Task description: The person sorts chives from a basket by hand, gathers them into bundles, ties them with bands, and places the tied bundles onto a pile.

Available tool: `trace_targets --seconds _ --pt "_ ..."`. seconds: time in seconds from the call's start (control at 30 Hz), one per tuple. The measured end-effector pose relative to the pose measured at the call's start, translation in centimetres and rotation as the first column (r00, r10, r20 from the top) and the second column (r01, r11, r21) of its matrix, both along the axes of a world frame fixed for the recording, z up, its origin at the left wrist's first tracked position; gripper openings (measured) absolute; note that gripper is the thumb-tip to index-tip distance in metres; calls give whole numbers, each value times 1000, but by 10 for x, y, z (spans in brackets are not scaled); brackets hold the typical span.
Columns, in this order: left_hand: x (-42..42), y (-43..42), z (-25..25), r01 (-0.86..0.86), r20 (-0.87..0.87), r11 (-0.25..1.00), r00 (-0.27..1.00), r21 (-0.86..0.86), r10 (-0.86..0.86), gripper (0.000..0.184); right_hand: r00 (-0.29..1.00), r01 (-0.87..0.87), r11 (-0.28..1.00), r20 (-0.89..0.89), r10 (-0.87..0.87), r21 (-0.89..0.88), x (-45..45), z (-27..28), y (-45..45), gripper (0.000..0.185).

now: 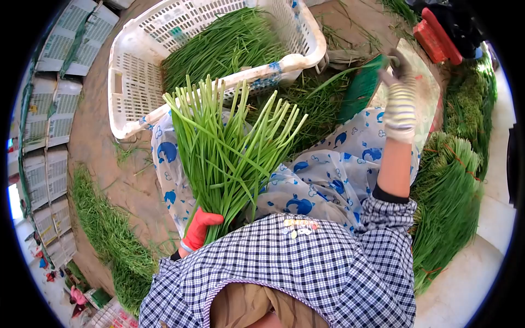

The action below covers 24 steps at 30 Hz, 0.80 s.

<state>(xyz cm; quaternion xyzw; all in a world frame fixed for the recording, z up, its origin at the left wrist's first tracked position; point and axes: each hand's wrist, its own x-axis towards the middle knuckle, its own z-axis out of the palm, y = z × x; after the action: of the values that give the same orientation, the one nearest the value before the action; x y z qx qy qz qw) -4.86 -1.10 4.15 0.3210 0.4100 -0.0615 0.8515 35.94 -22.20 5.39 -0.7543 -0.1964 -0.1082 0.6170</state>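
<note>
My left hand (201, 228), in a red glove, is closed round the lower part of a thick bunch of chives (227, 147). Their pale cut ends fan out upward, away from my body. Out to the right is my right hand (400, 101) in a striped, dark-fingered glove, its fingers smeared by motion. A long green blade (342, 74) stretches close to those fingers; whether they hold it cannot be made out. A clear plastic apron (306, 191) with blue prints covers my lap beneath the bunch.
In front stands a white plastic basket (134, 82) with more chives (229, 46) inside. Loose greens (109, 235) lie along the floor at left. Tied bundles (445, 202) are stacked at right, below a red object (437, 35). White crates (46, 169) line the far left.
</note>
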Motion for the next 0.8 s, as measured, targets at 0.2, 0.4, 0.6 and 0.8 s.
trace_targets --seconds 0.2,0.4,0.6,0.8 --pt "4 5 7 41 15 995 999 -85 -40 77 687 -256 521 225 690 -814 -91 28 66 33" --pt "6 -1 14 12 38 998 999 -53 -10 77 665 -346 407 85 742 -846 -101 -19 80 32" --pt "6 5 15 108 19 992 994 -65 -107 74 861 -41 511 230 454 -859 -46 -34 50 18" --pt "4 7 9 189 35 981 982 -39 -188 71 830 -537 601 -240 504 -592 -11 -24 42 37"
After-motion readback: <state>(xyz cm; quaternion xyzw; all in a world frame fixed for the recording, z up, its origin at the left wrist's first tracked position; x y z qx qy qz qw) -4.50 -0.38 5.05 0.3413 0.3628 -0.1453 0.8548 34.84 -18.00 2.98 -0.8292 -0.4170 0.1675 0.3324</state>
